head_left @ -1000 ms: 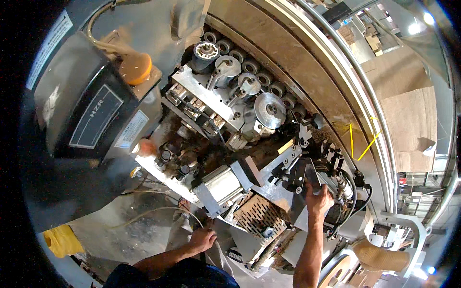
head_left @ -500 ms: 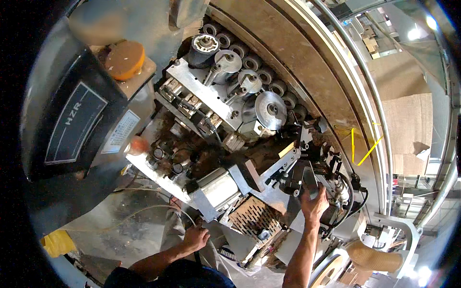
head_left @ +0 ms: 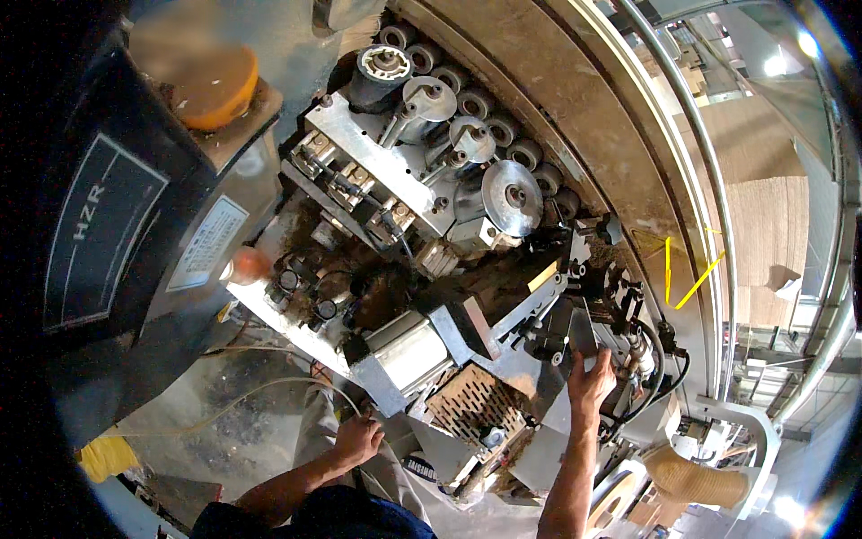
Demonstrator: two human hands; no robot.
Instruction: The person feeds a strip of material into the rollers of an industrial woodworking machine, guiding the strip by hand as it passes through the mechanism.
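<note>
Grey floor (head_left: 256,437) below; our right hand (head_left: 591,381) pinches the plate (head_left: 583,332), probably stiff, best held by its near end; left hand (head_left: 359,437): grip unclear.

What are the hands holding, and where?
The right hand grips the flat dark plate by its near end. The left hand curls beside the thin hose; its grip can't be told.

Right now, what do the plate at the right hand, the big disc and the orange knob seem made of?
Plate: probably metal, smooth, from its grey sheen. Disc: likely bare metal, polished, from its bright reflections. Knob: perhaps plastic, dusty, by its orange side.
</note>
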